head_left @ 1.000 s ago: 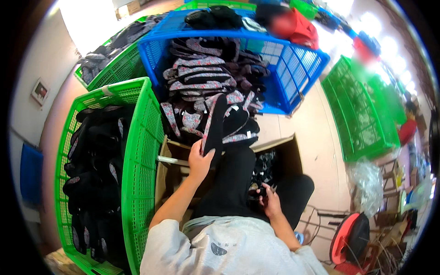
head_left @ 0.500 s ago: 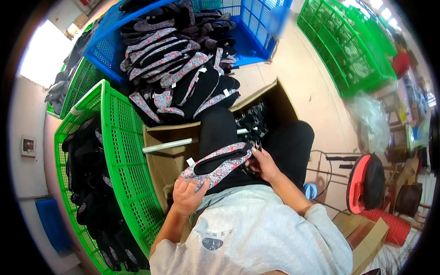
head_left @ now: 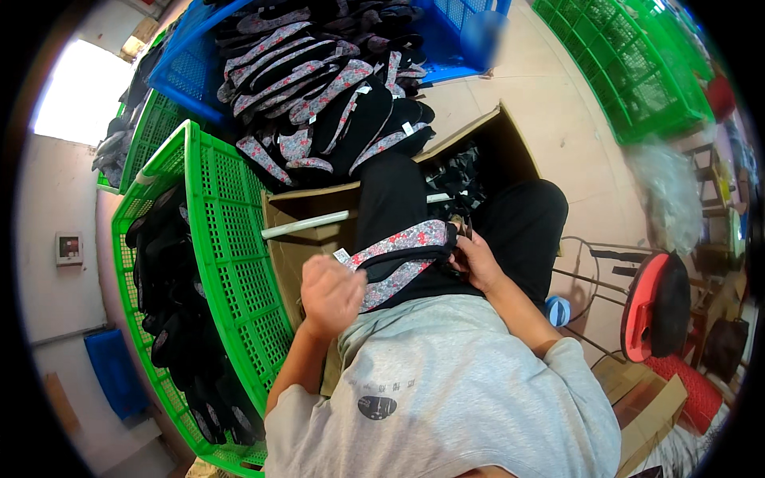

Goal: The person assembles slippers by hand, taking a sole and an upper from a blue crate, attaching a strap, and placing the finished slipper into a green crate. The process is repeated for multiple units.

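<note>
A floral grey-and-red fabric shoe (head_left: 406, 240) with a black lining lies across my lap, its opening facing up and a small white tag at its left end. My right hand (head_left: 478, 263) grips the dark right end. Small pointed snips, partly hidden by the fingers, show in the same hand. Over the left end, my left hand (head_left: 331, 295) is closed, fingers curled in. It covers part of the shoe, and what it holds, if anything, is hidden.
An open cardboard box (head_left: 518, 143) with dark scraps stands between my legs, a white rod (head_left: 307, 225) across it. Similar shoes (head_left: 319, 88) heap before a blue crate (head_left: 179, 76). A green crate (head_left: 231, 239) of dark shoes stands left; another green crate (head_left: 621, 72) stands far right.
My left hand has come up off its grip along the shoe's left edge and closed into a fist. The shoe's opening looks narrower. The whole view has shifted slightly.
</note>
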Tool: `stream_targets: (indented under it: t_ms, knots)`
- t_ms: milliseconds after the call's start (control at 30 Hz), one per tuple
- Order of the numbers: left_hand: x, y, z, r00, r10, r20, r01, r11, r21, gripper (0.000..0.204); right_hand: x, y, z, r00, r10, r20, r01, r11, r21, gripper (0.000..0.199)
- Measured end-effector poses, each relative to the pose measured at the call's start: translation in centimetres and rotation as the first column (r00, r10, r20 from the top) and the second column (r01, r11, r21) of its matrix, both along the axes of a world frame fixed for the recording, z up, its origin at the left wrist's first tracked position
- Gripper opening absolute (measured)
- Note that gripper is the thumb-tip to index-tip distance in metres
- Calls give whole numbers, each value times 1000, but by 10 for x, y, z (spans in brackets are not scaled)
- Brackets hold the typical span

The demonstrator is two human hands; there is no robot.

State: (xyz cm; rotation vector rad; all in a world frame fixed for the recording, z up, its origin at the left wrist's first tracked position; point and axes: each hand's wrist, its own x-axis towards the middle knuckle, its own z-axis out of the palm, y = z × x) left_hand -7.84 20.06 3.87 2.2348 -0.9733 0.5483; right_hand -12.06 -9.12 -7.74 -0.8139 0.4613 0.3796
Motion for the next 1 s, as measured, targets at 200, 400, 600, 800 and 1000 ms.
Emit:
stream_targets:
  t_ms: [200,400,600,800,1000]
  knots:
    - [39,-5,23,971,173,-162,-190,978,-90,14,-1,2,5,998,-40,-52,38,999,-36,27]
    - [39,2,25,941,185,-284,-217,973,-85,12,-1,2,8,998,-45,-39,43,998,-35,25]
    - [9,-1,35,896,-54,-441,148,972,182,8,-2,1,5,997,-56,-51,54,998,-45,24]
    - [-38,1,6,947,182,-263,-53,900,432,22,0,4,10,997,-59,-41,55,996,-74,23]
    - [-47,-13,-21,915,344,-210,-261,903,342,16,1,3,6,999,-48,-23,46,996,-78,18]
